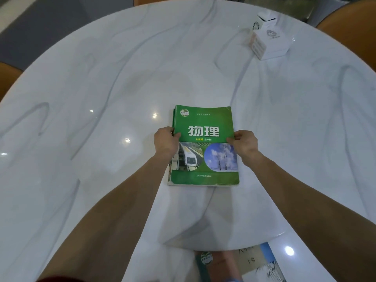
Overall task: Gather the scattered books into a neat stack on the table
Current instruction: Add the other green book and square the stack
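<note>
White marble-veined round table [101,82], wide and bare around a central stack topped by a green physics textbook [204,127]. Left hand [165,142] and right hand [244,145] pinch its side edges; another book [252,263] overhangs the near rim.

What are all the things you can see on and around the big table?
Table: one, white with grey marbling, round, fills the view.
Green book: one, top of a small stack at the table's middle; edges of others show beneath on its left.
Near book: one, beige and blue cover, at the table's near edge, partly cut off.
White boxes: at least two, far right of the table.
Chairs: orange-brown, around the rim.
Left hand: gripping the stack's left edge.
Right hand: gripping its right edge.
</note>
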Available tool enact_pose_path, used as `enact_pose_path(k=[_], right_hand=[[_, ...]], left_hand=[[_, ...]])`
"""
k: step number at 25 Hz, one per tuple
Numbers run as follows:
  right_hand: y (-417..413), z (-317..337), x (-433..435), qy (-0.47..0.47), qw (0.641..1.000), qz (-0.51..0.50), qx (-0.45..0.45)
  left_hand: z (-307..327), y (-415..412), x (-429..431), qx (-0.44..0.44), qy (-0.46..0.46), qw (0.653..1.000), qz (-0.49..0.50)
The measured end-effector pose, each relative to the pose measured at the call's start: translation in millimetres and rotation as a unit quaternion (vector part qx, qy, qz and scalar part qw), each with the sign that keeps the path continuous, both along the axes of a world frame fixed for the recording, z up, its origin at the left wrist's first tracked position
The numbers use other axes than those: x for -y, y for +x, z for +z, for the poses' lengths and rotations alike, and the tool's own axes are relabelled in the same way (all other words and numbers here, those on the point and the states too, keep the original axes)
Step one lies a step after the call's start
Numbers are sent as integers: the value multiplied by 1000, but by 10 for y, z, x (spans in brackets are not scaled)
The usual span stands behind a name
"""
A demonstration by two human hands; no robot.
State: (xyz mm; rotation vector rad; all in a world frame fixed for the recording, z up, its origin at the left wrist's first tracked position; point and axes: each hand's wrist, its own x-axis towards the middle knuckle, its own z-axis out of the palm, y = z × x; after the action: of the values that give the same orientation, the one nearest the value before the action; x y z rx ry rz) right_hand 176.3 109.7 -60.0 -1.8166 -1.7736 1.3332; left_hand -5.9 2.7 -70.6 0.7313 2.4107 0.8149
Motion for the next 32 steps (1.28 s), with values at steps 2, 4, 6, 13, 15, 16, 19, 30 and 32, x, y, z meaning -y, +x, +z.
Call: enact_pose_path(k=[2,4,6,13,15,16,19,30,32], right_hand=[[-14,-3,20,10,1000,7,5],[-11,-11,8,17,1000,9,15],[-35,-27,-9,21,1000,8,20],[-89,-101,-68,59,995,39,69],[-111,-119,-76,63,993,54,87],[-120,-121,-77,64,991,61,97],[-128,-134,-78,66,991,60,101],[-154,-130,-76,39,993,42,103],[-165,-100,-76,33,992,49,110]], left_hand=[[-59,-35,26,-24,-5,1000,-11],[-92,-44,21,-28,-6,999,-21],[-102,-53,24,-33,-8,999,-25],[-151,-3,19,-39,-1,999,-11],[-147,-1,30,-34,5,999,-2],[-146,-6,32,-33,8,999,4],[-166,11,34,-33,6,999,7],[-151,35,-20,-7,-21,999,29],[-112,43,-15,-14,-30,999,13]])
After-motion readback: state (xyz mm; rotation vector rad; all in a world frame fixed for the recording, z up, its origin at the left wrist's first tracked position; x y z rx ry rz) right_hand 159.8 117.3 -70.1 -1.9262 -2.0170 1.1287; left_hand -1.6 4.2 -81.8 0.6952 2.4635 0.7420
